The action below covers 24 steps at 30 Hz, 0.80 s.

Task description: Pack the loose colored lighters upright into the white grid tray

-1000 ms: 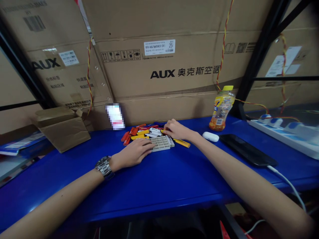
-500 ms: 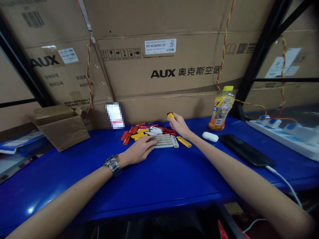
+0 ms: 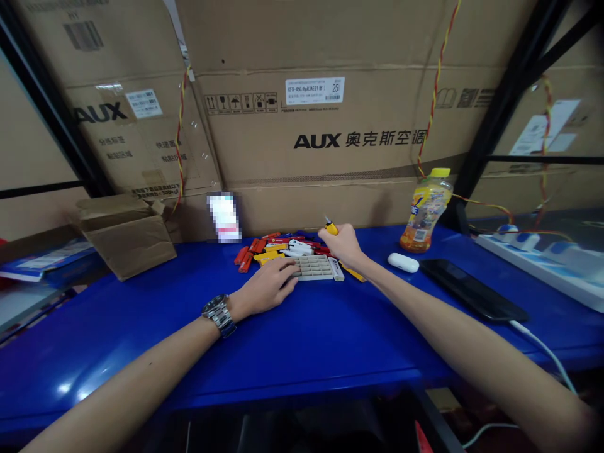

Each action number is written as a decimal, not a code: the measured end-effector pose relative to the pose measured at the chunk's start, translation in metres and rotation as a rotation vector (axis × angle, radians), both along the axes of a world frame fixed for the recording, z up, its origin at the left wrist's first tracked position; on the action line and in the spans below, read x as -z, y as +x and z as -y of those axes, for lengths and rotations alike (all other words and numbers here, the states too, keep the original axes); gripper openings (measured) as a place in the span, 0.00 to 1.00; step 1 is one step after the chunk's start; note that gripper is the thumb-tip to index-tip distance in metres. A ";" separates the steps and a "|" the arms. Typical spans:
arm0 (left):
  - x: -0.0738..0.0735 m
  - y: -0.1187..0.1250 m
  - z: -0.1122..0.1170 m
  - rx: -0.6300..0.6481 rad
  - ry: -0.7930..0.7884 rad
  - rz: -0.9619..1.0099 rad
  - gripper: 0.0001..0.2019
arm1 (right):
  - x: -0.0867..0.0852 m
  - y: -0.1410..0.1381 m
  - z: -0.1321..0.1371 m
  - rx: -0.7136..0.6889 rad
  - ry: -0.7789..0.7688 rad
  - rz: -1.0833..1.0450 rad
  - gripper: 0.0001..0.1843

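A pale grey compartment tray (image 3: 313,267) lies on the blue tabletop. My left hand (image 3: 272,281), below a metal watch, grips its left end, fingers over the top and thumb along the front. My right hand (image 3: 345,244) is raised behind the tray's right end. It is closed around a yellow lighter (image 3: 332,228), whose metal tip points up and left. Loose lighters (image 3: 270,247) in red, yellow and white are heaped behind the tray. One white lighter (image 3: 336,269) leans along its right side, and a yellow one lies partly under my right forearm.
Behind stand large cardboard cartons (image 3: 358,138). An opened small box (image 3: 127,242) and a lit phone (image 3: 224,217) are at the left. To the right are a drink bottle (image 3: 427,211), a white earphone case (image 3: 403,262), a cabled black phone (image 3: 472,289) and a power strip (image 3: 542,264).
My right hand has turned the yellow lighter, so its tip now points more upward and its metal end shows. My left hand stays on the tray. The whole view has shifted slightly.
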<state>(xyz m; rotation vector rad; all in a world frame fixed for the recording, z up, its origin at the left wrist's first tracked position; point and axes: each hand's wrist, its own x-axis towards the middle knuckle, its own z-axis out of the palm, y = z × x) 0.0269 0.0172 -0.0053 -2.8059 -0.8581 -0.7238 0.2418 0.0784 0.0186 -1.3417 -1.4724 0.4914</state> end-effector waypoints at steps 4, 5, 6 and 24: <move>-0.002 0.000 0.001 -0.034 0.008 0.060 0.11 | 0.004 0.001 -0.001 -0.087 0.029 0.041 0.22; -0.002 0.000 0.001 -0.059 0.010 0.077 0.11 | 0.005 0.001 -0.001 -0.132 0.019 0.042 0.24; -0.002 0.000 0.000 -0.094 0.014 0.096 0.11 | 0.006 0.001 -0.001 -0.183 -0.001 0.037 0.26; 0.011 -0.021 -0.021 -0.491 -0.043 0.069 0.12 | 0.018 -0.022 -0.008 -0.499 0.141 0.050 0.13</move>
